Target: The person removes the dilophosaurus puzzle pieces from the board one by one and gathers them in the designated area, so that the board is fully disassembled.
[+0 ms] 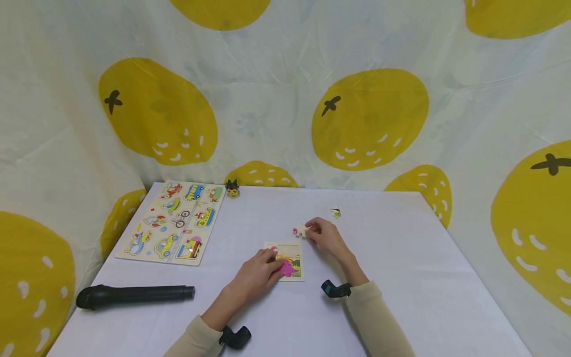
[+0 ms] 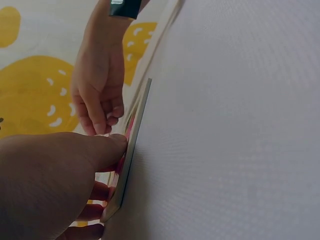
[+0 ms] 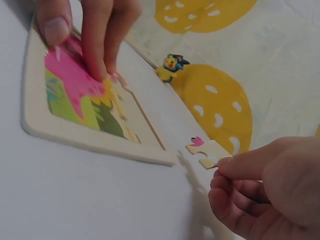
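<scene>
A small framed jigsaw puzzle [image 1: 292, 278] lies on the table with a pink dinosaur picture partly filled in. My left hand [image 1: 256, 275] rests on its left side, thumb and fingertips touching the pink pieces. In the right wrist view, the dinosaur picture [image 3: 75, 90] shows under those fingers, and the upper strip of the frame is bare wood. Beyond the frame's top right corner, my right hand [image 1: 327, 239] pinches a pale puzzle piece [image 3: 202, 149] with a pink spot between thumb and fingers. Another loose piece [image 1: 335, 212] lies farther back on the table.
At the back left lies a wooden vehicle puzzle board [image 1: 171, 223], with a small yellow toy figure [image 1: 232, 189] by its corner. A black microphone-like handle [image 1: 136, 296] lies at the front left. A fruit-print curtain [image 1: 267, 114] hangs behind the white table [image 1: 401, 297].
</scene>
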Demonstrator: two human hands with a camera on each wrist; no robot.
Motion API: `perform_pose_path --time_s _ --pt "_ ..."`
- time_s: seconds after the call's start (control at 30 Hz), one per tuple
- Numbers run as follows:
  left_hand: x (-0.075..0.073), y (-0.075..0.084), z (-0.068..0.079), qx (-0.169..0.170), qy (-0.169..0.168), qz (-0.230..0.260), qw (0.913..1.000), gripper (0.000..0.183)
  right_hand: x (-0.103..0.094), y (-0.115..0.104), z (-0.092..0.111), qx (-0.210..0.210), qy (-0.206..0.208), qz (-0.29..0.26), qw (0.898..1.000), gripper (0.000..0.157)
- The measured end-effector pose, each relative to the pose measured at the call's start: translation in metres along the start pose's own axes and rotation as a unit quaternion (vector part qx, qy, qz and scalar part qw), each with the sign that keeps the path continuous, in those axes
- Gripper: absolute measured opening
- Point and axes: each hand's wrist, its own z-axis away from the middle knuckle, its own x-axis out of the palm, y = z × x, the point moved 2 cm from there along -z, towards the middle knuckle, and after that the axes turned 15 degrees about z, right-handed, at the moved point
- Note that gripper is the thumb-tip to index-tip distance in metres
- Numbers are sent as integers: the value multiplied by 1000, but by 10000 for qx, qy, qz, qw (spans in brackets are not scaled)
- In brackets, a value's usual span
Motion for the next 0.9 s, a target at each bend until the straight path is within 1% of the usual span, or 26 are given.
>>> perform_pose_path --time_s 0.23,0.43,0.63,0.9 --pt "0 0 0 -21 -19 68 10000 37 -8 20 -12 239 256 26 9994 25" --pt "0 0 1 -92 -95 104 9999 39 -18 31 -20 336 532 123 9979 26" --pt "-1 1 2 -101 -77 109 9999 39 -26 37 -27 372 690 261 9966 26" --pt "0 0 2 33 25 95 9999 38 -29 43 -32 654 749 562 9935 29"
